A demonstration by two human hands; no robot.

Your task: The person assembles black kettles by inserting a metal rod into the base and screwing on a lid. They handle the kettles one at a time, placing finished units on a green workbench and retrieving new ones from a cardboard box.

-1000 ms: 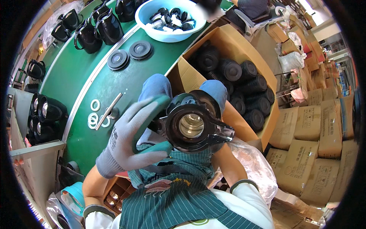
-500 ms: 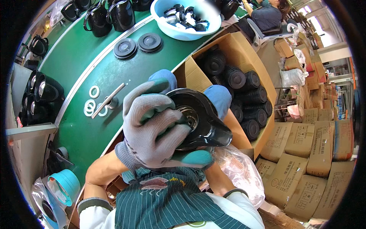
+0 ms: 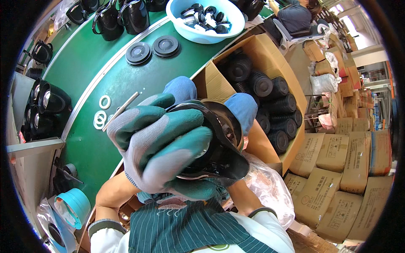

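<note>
A black jug body (image 3: 228,162), glossy and with a pointed spout, is held tilted above my lap. My left hand (image 3: 162,141), in a grey and green knit glove, is closed against its left side with the fingers curled. Whether a small part sits between those fingers is hidden. My right hand (image 3: 196,189), gloved in green, supports the jug from below, and most of it is behind the jug. Just left of my left hand, a thin metal rod (image 3: 121,110) and several white rings (image 3: 100,119) lie on the green table.
Two stacks of black round lids (image 3: 138,53) sit farther back on the green table (image 3: 97,156). Beyond are a light-blue basin (image 3: 206,37) of small parts and several black jugs (image 3: 135,17). At right stands an open carton (image 3: 297,95) of black discs, beside stacked cartons (image 3: 316,194).
My left hand has drawn its fingers out of the jug's opening and turned, now covering the jug's left side. The jug has tipped, its spout pointing lower.
</note>
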